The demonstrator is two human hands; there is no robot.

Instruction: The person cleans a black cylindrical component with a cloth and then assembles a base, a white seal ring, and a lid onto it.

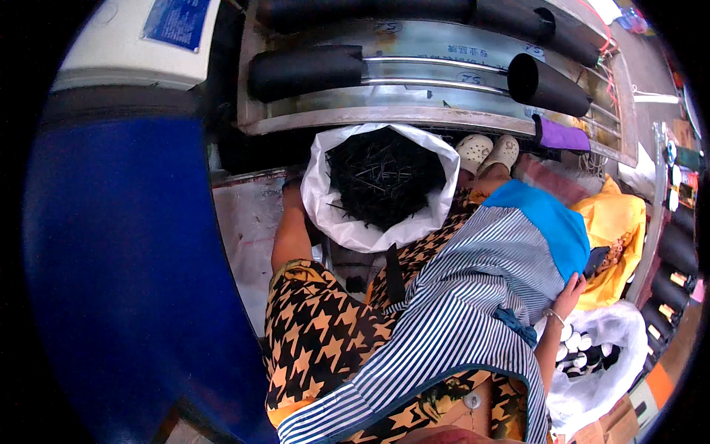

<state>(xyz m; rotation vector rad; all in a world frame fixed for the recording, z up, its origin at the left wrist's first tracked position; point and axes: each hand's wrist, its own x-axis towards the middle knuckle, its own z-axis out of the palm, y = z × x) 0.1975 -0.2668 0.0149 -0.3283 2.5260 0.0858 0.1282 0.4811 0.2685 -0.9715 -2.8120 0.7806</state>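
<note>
My right hand point(568, 297), with a bracelet at the wrist, is at the right edge of my striped apron point(473, 296), by its bright blue panel point(543, 222). Its fingers are closed at the cloth edge. On the left, my bare forearm reaches down from a wide patterned sleeve to the side of a white sack point(318, 177). My left hand point(292, 191) is there in shadow, its fingers hidden. Thin black strips or offcuts point(384, 177) fill the open sack. The apron lies across my lap, over black and tan patterned clothing.
Beyond the sack stands a metal-framed rack with black rollers point(307, 72) and rods. A large blue panel point(133, 259) closes off the left. Light clogs point(475, 152) are beside the sack. At the right are a yellow cloth point(617, 222) and a white bag point(629, 340) holding small black-and-white pieces.
</note>
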